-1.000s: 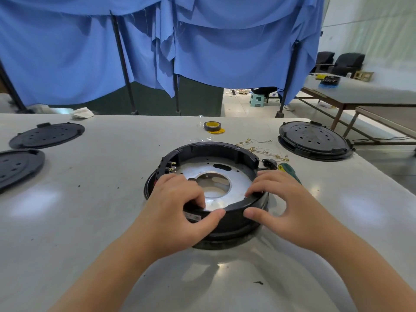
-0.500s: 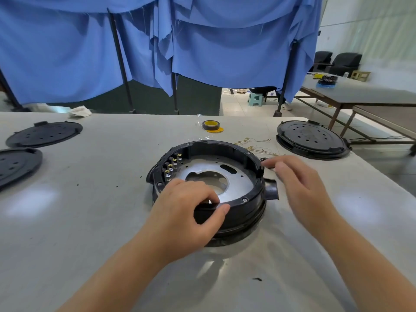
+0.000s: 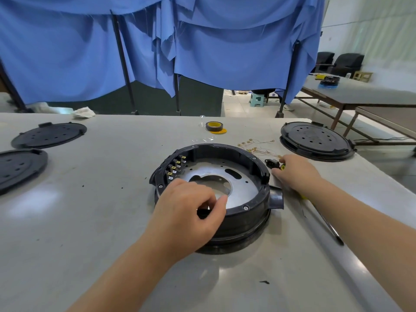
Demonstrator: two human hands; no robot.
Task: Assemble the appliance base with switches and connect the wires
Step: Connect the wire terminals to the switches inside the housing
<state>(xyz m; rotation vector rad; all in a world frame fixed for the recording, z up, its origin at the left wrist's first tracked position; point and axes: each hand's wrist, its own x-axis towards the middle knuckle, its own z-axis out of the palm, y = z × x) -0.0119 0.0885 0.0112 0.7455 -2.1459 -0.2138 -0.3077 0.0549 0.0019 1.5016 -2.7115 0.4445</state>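
Gripping the near rim of the round black appliance base (image 3: 247, 212) at the centre of the frame, the left hand (image 3: 186, 212) has its fingers curled over the edge and its thumb pressed against the outer wall. Inside the base lies a silver metal plate (image 3: 243, 183) with a large central opening, and a row of switch terminals (image 3: 175, 168) with brass tabs lines the inner wall at its upper left. A short round spout (image 3: 276, 198) juts from the base's right side. The right hand (image 3: 295, 171), just right of the base, reaches down to the grey worktable (image 3: 101, 210); its fingers bend toward a small black socket part (image 3: 271, 163) and a yellow-ended tool handle (image 3: 282, 167), but whether it grasps either I cannot tell, since the hand covers the contact. A thin dark shaft (image 3: 328, 226) runs along the table under the right forearm toward the lower right. Fine wires with brass ring terminals (image 3: 254, 146) lie scattered just above that hand. A roll of yellow tape (image 3: 213, 126) sits higher, at centre. One black perforated disc (image 3: 315, 139) rests at the upper right, two more at the left, the upper (image 3: 49, 135) and the lower (image 3: 20, 167). Blue cloth (image 3: 202, 41) hangs across the top of the frame.
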